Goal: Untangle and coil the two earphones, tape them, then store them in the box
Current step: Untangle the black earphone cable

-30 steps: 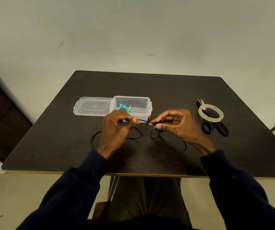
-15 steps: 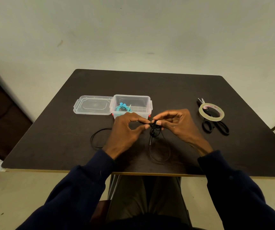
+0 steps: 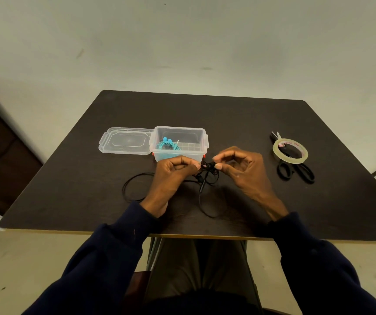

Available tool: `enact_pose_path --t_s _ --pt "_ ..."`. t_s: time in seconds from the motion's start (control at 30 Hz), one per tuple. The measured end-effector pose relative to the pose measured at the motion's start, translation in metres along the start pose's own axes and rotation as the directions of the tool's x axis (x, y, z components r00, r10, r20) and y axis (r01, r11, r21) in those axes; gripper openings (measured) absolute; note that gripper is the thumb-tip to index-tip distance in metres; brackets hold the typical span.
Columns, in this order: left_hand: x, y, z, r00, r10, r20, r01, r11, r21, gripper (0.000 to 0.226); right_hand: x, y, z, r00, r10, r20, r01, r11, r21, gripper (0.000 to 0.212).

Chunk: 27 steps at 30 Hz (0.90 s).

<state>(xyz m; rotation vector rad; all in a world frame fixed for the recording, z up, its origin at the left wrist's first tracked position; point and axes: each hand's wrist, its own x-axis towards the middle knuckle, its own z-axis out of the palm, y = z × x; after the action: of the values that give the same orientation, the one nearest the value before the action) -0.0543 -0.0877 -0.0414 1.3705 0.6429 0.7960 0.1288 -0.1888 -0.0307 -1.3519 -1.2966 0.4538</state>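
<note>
Your left hand [image 3: 173,176] and right hand [image 3: 241,169] both pinch the black earphone [image 3: 207,176] tangle at frame centre, fingers curled; its cable loops onto the table [image 3: 250,123]. Just above sits the open box [image 3: 180,153] holding the blue earphone [image 3: 167,145].

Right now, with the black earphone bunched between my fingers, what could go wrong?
The left hand and right hand both pinch the black earphone at its tangle, so pulling them apart may tighten the knot. Its slack cord loops by the left wrist and toward the near edge of the table, where it could snag or slide off.
</note>
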Motion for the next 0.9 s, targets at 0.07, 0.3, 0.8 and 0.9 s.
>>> enact_pose_path --t_s 0.07,0.3,0.8,0.9 --pt "-0.001 -0.002 0.001 0.999 -0.025 -0.034 0.024 0.999 -0.046 0.016 -0.003 -0.002 0.002 1.0 0.028 0.014 -0.028 0.999 0.022 0.018" --pt "-0.001 -0.002 0.001 0.994 -0.051 -0.096 0.045 0.997 -0.071 0.02 -0.006 -0.007 0.005 0.999 0.01 0.035 -0.009 1.0 -0.029 0.023" --pt "-0.005 0.006 -0.004 0.989 -0.085 0.125 0.094 0.993 -0.067 0.03 -0.004 -0.008 0.005 0.998 0.063 0.021 -0.063 0.998 -0.019 0.017" --pt "-0.005 0.005 -0.003 0.996 -0.048 0.077 0.05 0.999 -0.019 0.025 -0.006 -0.006 0.007 0.998 0.06 0.03 -0.058 0.998 -0.038 0.02"
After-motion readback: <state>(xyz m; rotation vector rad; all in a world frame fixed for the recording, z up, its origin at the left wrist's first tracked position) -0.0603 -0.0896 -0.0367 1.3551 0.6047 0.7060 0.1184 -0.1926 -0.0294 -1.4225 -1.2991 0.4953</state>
